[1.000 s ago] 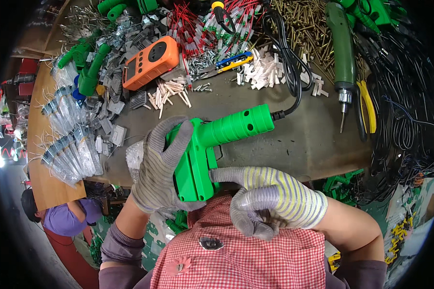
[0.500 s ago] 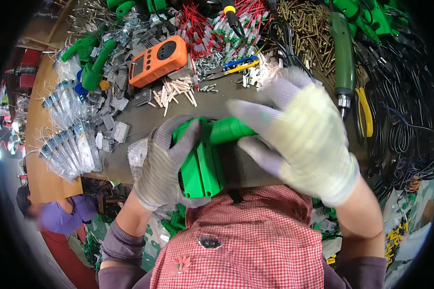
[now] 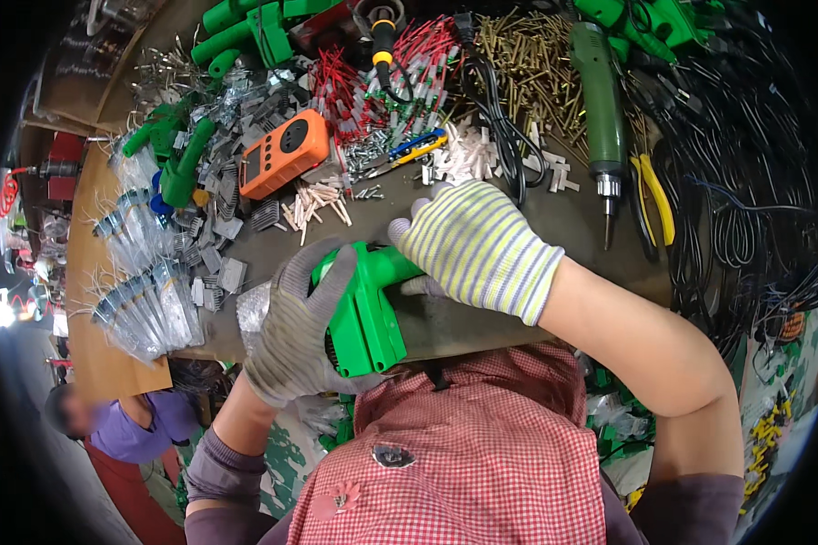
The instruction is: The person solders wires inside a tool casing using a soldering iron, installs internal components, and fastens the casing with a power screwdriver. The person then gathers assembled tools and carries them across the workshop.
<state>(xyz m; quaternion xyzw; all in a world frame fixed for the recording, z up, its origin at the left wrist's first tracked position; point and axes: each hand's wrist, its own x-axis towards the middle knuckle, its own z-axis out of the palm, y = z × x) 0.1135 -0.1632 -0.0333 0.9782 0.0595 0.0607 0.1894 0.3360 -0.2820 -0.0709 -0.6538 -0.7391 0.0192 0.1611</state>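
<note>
Evidently gripping the green housing (image 3: 365,331) in the left hand (image 3: 291,331) and clasping its handle (image 3: 393,266) in the right hand (image 3: 473,243), probably steadying both ends against twisting.

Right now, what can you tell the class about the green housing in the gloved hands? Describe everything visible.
The green housing looks like moulded plastic: a boxy, ridged body joined to a rounded handle pointing right. The left hand clasps the body from its left side; the right hand covers the handle, hiding its far end. In this view the body overlaps the near edge of the table.
</note>
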